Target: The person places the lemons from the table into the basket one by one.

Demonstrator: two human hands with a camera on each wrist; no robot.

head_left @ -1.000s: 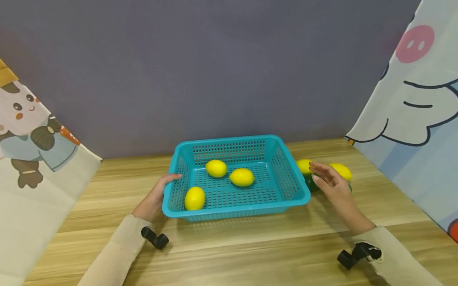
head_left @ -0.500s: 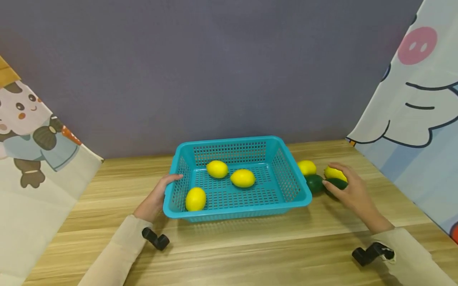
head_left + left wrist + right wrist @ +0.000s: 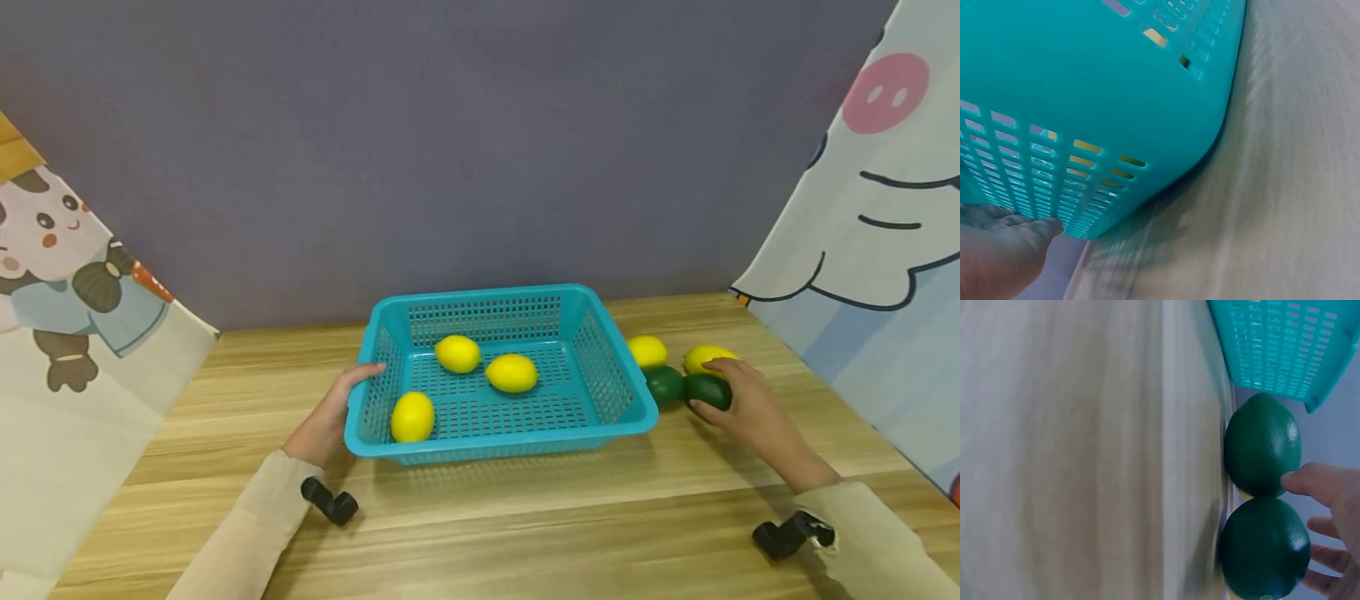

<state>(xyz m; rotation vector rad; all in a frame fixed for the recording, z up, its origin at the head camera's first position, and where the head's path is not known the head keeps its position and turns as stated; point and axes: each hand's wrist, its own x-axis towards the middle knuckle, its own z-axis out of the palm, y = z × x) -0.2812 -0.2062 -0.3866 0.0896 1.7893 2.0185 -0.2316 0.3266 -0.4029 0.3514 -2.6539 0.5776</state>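
Note:
A blue-green plastic basket [image 3: 501, 440] with slotted walls holds yellow lemons [image 3: 512, 373]. My left hand [image 3: 330, 417] grips its left rim, thumb over the edge and the other fingers on the outer wall, partly hidden. To the right of the basket, two dark green limes [image 3: 664, 386] lie side by side, with two more lemons [image 3: 647, 352] behind them. My right hand [image 3: 753, 415] is spread around the right-hand lime [image 3: 1265, 549], thumb on the near side and fingers on the far side. In the right wrist view, its thumb sits close over the spot where the limes meet.
The wooden table [image 3: 480, 533] runs back to a grey cloth wall [image 3: 480, 150]. Printed cloths, one with a bear [image 3: 45, 217] and one with a pink snout [image 3: 885, 93], hang at the sides. Black wrist cameras [image 3: 791, 535] are strapped over the sleeves.
My right hand has moved right and down, from above the fruit to around the right-hand lime, uncovering the other lime and lemons. The left hand keeps its hold on the basket rim.

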